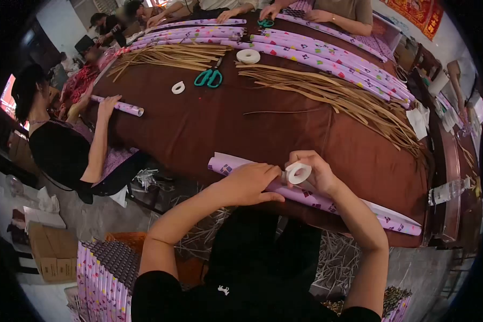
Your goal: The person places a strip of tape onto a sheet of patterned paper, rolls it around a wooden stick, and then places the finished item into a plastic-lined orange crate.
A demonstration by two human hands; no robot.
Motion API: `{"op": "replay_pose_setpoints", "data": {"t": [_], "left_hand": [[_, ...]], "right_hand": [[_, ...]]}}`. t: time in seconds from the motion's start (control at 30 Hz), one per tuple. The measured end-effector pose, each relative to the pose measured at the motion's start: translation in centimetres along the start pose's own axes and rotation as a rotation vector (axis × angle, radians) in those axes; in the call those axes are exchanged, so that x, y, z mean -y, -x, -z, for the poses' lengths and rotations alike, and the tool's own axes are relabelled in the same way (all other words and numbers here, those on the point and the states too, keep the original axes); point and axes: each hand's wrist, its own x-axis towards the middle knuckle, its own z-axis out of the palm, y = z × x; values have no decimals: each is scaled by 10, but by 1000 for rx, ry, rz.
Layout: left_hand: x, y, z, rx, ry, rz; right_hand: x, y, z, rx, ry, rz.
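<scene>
A purple patterned paper roll (392,217) lies along the near edge of the brown-covered table (182,131). My left hand (252,184) rests over the roll, fingers together and pressing it down. In my right hand (315,170) is a roll of white tape (298,173), gripped by the fingers just above the paper. The tape roll is close to my left fingertips. The paper's left end (225,162) sticks out beyond my left hand, and its right part passes under my right forearm.
Teal scissors (209,78), tape rolls (248,56) (178,87), brown strips (333,91) and patterned tubes (333,61) lie farther back. A co-worker (64,139) holds a tube (127,108) at left. Others' hands are at the far edge. A bottle (448,192) is at right.
</scene>
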Motion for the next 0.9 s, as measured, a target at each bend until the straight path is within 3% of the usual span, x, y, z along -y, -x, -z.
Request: {"op": "replay_pose_setpoints", "data": {"t": [0.07, 0.13, 0.2, 0.27, 0.33, 0.43, 0.63, 0.67, 0.73, 0.8, 0.9], "left_hand": [[3, 6, 3, -88, 82, 31], [-1, 13, -2, -146, 119, 146], [-4, 18, -8, -509, 124, 85], [-19, 25, -11, -595, 167, 110], [-29, 31, -18, -731, 461, 249], [-32, 33, -28, -742, 541, 337], [-20, 49, -28, -740, 553, 315], [-18, 52, -27, -720, 546, 312], [-11, 59, -26, -871, 532, 315], [3, 65, -24, -835, 433, 253], [15, 70, -22, -822, 563, 400]], "right_hand": [[-5, -2, -3, -11, 352, 60], [-8, -4, -8, 51, 375, 97], [-4, -2, -16, 20, 476, 120], [-7, -4, -10, 71, 512, 104], [-13, -6, -11, 111, 654, 334], [-10, -2, -17, 111, 657, 291], [-13, -6, -16, 160, 828, 364], [-13, -6, -16, 145, 817, 375], [-15, -9, -18, 118, 717, 312], [-19, -11, -14, 101, 689, 288], [-18, -11, -16, 110, 827, 199]]}}
